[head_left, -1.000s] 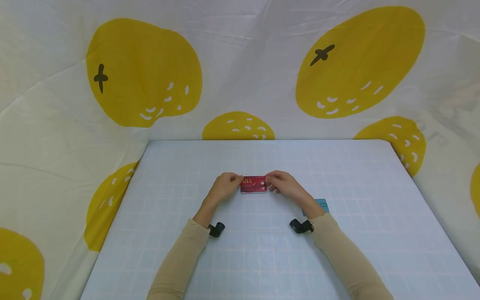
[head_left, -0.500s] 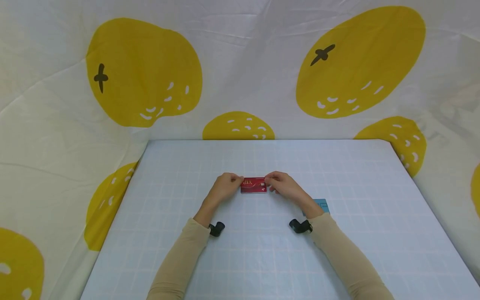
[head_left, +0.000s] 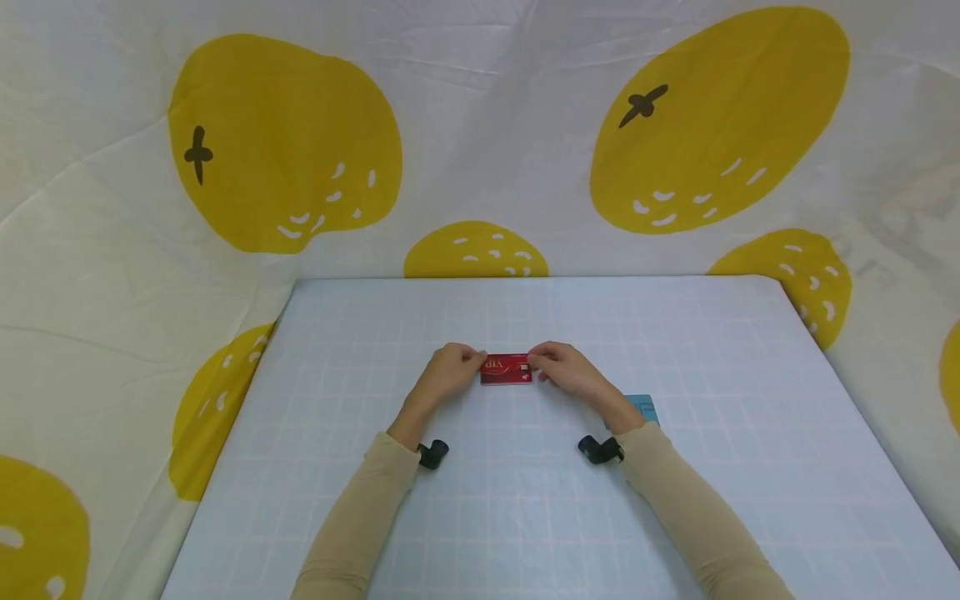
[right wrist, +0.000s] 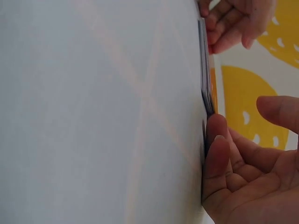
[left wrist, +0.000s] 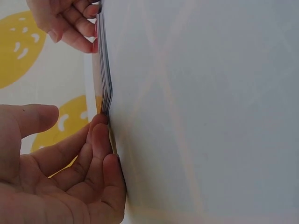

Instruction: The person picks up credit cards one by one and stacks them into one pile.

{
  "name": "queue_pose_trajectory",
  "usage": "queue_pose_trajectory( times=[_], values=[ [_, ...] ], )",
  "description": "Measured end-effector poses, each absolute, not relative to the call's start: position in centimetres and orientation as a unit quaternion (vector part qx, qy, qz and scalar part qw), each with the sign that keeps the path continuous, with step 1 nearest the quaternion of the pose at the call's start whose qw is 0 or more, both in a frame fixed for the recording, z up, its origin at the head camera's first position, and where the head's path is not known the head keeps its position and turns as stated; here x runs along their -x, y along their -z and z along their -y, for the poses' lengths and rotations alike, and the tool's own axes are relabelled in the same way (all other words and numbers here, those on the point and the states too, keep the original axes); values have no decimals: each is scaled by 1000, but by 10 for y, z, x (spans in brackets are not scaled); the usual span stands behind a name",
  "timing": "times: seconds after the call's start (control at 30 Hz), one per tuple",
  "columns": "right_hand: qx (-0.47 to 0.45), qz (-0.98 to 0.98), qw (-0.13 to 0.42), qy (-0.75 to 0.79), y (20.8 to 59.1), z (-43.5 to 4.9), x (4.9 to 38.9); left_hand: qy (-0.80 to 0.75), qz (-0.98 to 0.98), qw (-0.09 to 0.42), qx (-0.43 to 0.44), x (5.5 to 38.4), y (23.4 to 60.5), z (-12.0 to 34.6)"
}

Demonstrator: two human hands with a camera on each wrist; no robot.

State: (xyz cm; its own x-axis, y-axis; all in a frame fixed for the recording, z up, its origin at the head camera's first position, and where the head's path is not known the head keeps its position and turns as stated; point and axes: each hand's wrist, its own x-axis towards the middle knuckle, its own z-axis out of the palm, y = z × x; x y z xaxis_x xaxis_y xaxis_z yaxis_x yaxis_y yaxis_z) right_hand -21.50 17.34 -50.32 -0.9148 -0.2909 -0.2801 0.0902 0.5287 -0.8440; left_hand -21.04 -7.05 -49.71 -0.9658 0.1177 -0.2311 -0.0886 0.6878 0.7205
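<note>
A red card point(head_left: 506, 369) marked VIP lies at mid-table in the head view. From the side, the left wrist view shows it as the top of a neat stack of cards point(left wrist: 104, 70). My left hand point(head_left: 452, 370) is at the stack's left end, bent fingertips against the edge and thumb point(left wrist: 39, 119) raised clear. Opposite it, my right hand point(head_left: 567, 368) touches the right end with its fingertips, thumb point(right wrist: 280, 109) likewise apart from the cards.
A blue card point(head_left: 642, 407) lies on the table, partly hidden under my right forearm. The table point(head_left: 480, 517) has a pale checked cover. Behind it hangs a white cloth point(head_left: 495, 108) with yellow fruit prints.
The red card's top edge has come level with the stack, and the cards look more even. My right fingertips have shifted slightly left. Both hands otherwise keep their places.
</note>
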Motion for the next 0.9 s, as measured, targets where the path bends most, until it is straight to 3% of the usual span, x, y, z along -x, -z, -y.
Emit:
queue_pose_trajectory(
  times=[0.53, 0.9],
  values=[
    [57, -852, 194, 483, 500, -175, 214, -400, -909, 114, -13, 209, 494, 74],
    [62, -861, 175, 474, 489, -184, 200, -441, -895, 66, -22, 200, 493, 83]
  ],
)
